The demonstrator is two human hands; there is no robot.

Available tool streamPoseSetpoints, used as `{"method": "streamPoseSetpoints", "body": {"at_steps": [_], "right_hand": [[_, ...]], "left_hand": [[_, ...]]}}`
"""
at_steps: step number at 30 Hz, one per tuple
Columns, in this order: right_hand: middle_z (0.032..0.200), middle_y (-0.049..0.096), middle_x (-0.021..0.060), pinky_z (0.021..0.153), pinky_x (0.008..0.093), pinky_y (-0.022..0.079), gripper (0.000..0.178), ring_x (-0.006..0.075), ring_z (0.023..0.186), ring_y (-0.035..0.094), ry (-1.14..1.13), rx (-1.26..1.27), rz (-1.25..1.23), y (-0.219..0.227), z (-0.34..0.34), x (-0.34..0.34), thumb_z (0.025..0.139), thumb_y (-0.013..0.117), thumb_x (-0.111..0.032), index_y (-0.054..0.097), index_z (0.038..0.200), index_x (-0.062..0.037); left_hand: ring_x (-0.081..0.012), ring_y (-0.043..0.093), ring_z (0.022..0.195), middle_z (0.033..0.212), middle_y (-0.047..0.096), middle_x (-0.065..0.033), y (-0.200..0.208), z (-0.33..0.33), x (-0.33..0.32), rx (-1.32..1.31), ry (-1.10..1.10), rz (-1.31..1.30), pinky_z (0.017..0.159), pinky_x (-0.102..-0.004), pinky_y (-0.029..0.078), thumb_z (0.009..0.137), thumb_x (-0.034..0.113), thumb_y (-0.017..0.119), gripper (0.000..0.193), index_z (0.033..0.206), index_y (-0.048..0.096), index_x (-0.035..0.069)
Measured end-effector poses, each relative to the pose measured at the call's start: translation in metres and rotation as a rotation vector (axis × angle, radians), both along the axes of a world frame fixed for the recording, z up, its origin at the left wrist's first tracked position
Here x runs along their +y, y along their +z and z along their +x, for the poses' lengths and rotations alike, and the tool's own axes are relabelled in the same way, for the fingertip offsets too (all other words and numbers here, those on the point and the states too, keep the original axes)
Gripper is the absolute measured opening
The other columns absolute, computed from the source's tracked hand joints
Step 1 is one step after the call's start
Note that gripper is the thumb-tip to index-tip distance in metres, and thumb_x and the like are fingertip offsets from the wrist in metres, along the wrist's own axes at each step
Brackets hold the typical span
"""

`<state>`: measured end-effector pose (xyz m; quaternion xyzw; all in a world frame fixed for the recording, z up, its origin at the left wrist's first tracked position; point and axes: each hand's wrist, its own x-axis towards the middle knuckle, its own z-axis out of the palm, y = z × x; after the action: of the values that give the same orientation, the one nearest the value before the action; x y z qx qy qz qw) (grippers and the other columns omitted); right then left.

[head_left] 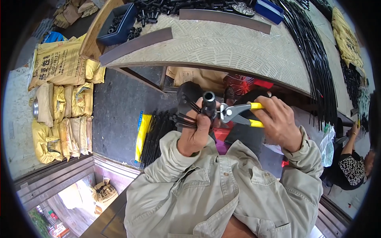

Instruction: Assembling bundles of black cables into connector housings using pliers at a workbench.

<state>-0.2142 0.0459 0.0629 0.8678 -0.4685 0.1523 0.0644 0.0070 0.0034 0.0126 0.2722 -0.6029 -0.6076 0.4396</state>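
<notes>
My left hand point(200, 133) is closed around a black tubular part point(208, 104), whose round open end points up. Several thin black rods point(185, 120) stick out to the left from the same grip; how they join the tube is hidden. In my right hand point(278, 121) are pliers point(238, 115) with yellow-and-grey handles, the fingers wrapped round the grips. The pliers' metal head is right beside the tube, close to my left fingers. Whether the jaws bite on anything is too small to tell.
Ahead stands a table point(238, 49) with loose black fittings point(170, 7), metal strips point(224, 20) and a blue bin point(115, 25). Long black rods point(313, 59) overhang its right side. Filled sacks point(59, 63) lie left. Another person point(351, 168) is at far right.
</notes>
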Motion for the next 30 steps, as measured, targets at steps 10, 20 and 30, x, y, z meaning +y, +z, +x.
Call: {"method": "streamPoseSetpoints", "body": {"at_steps": [10,20,30], "right_hand": [[0.117,0.047,0.0126,0.097,0.0446,0.032,0.05,0.0247,0.109,0.047,-0.145,0.312,-0.111,0.029,-0.003,-0.004,0.071,0.053,-0.015,0.051,0.12,-0.0027],[0.095,0.048,0.0159,0.073,0.0382,0.041,0.03,0.0261,0.083,0.05,0.027,0.266,0.217,0.03,-0.008,-0.011,0.068,0.054,-0.011,0.055,0.093,0.0039],[0.099,0.05,0.0149,0.075,0.0367,0.042,0.036,0.0312,0.088,0.053,0.217,-0.412,0.697,0.011,-0.021,-0.013,0.066,0.056,0.004,0.051,0.1,-0.0022]], "left_hand": [[-0.009,0.046,0.074,0.086,0.051,-0.0038,-0.004,-0.001,-0.002,0.184,-0.131,0.099,0.069,-0.0245,0.04,0.093,0.037,0.04,0.045,0.116,0.044,-0.001],[-0.0088,0.048,0.068,0.083,0.052,-0.0048,0.0,-0.007,0.005,-0.04,0.013,0.071,0.062,-0.024,0.043,0.088,0.057,0.031,0.067,0.114,0.045,-0.003],[-0.0121,0.049,0.064,0.076,0.052,-0.0078,-0.005,0.006,-0.007,0.006,-0.175,0.076,0.061,-0.0249,0.042,0.084,0.064,0.033,0.077,0.112,0.046,-0.006]]}}
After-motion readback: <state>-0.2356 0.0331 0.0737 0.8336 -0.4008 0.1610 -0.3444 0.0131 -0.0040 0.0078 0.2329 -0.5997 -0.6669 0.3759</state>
